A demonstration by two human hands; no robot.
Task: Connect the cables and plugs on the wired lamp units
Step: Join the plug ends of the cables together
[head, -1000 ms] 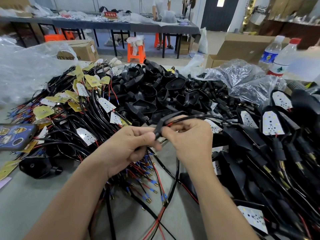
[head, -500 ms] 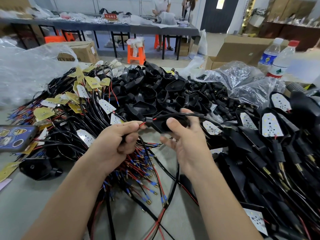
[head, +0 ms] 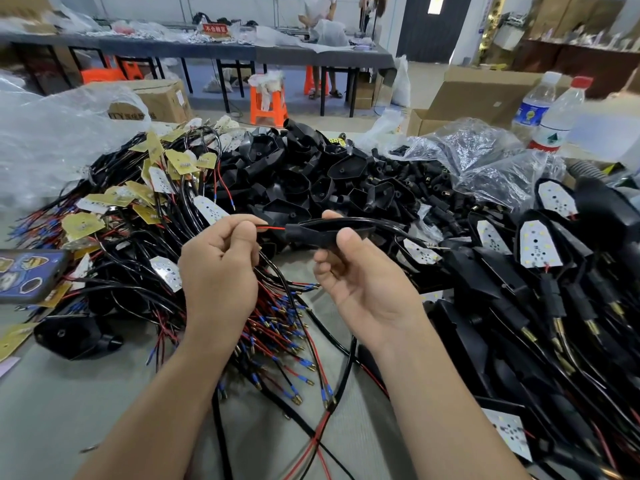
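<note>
My left hand [head: 220, 268] pinches a red and black wire pair [head: 273, 228] that runs out of the narrow end of a black lamp housing [head: 329, 232]. My right hand [head: 363, 271] grips that housing between thumb and fingers, held level above the table. A black cable [head: 398, 226] leaves the housing's right end toward the pile. Under my hands lies a bundle of red and black wires with blue-sleeved brass terminals [head: 287, 344].
Empty black housings [head: 311, 178] are heaped at the back centre. LED boards on wires [head: 152, 188] lie left, wired lamp units [head: 540, 247] right. A phone [head: 27, 275] sits at the left edge. Plastic bags [head: 485, 161] and two bottles [head: 554, 116] stand behind.
My hands have drawn apart: the left pulled the wire pair leftward out through the housing, while the right turned the housing level and moved it right.
</note>
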